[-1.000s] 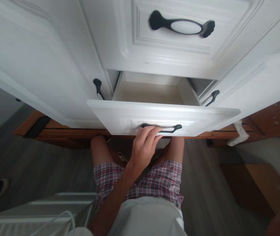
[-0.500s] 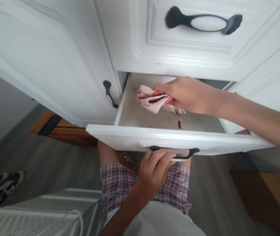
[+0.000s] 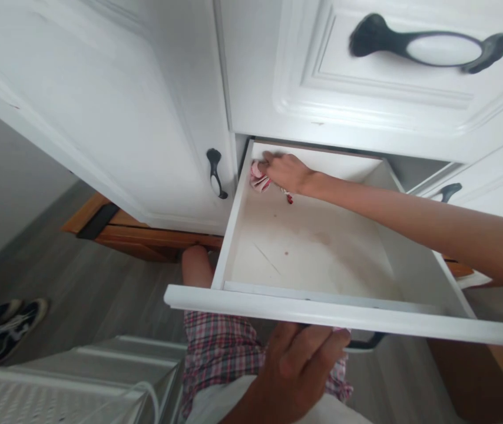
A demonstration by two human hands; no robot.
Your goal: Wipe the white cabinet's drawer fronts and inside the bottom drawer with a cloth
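A white drawer [image 3: 348, 311] stands pulled far out of the cabinet, its pale floor marked with stains and specks. Inside, at the back left corner, my right hand [image 3: 284, 171] is closed on a pink and red cloth [image 3: 260, 178] pressed against the drawer. A small dark red end of the cloth hangs out beneath the hand. Below the drawer front, my left hand [image 3: 300, 365] has its fingers wrapped round the black drawer handle [image 3: 369, 343], and they cover most of it.
Above is a closed drawer front with a black and white handle [image 3: 432, 47]. To the left stands a cabinet door with its own handle [image 3: 216, 174]. A white perforated rack [image 3: 57, 388] is at lower left, near a person's shoe [image 3: 10, 333]. A brown box [image 3: 476, 377] lies at lower right.
The drawer has come further out, towards me, with my left hand on its handle. My right hand has carried the cloth down into the back left corner of the drawer.
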